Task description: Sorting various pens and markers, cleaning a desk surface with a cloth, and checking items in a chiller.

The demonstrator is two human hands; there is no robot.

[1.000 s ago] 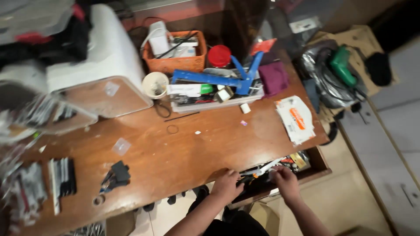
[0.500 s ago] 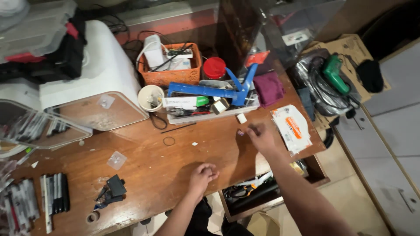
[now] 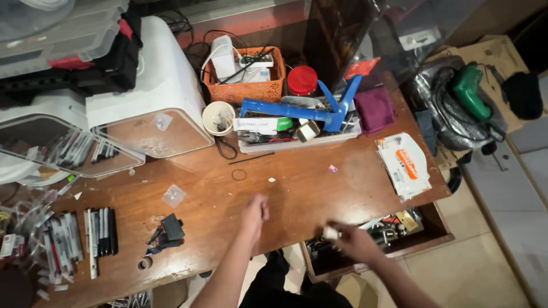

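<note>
My right hand (image 3: 353, 242) is over the open wooden drawer (image 3: 436, 235) at the table's front edge, its fingers closed on a small white block (image 3: 330, 232). The drawer holds several tools and small packets. To the left, my left hand (image 3: 255, 213) rests on the brown wooden table (image 3: 308, 188) with its fingers curled and nothing in it; it looks slightly blurred. A small purple scrap (image 3: 333, 168) and a black rubber ring (image 3: 238, 174) lie on the table beyond the hands.
At the back stand a white tray with a blue caulking gun (image 3: 297, 111), an orange basket (image 3: 245, 84), a red-lidded jar (image 3: 302, 80) and a white cup (image 3: 219, 118). A white packet (image 3: 404, 164) lies right, black clips (image 3: 169, 231) and markers (image 3: 100, 231) left. A green drill (image 3: 468, 91) lies beyond the table.
My right hand reached out to the small white block near the tray, took it, and came back over the drawer. My left hand moved from the drawer onto the table.
</note>
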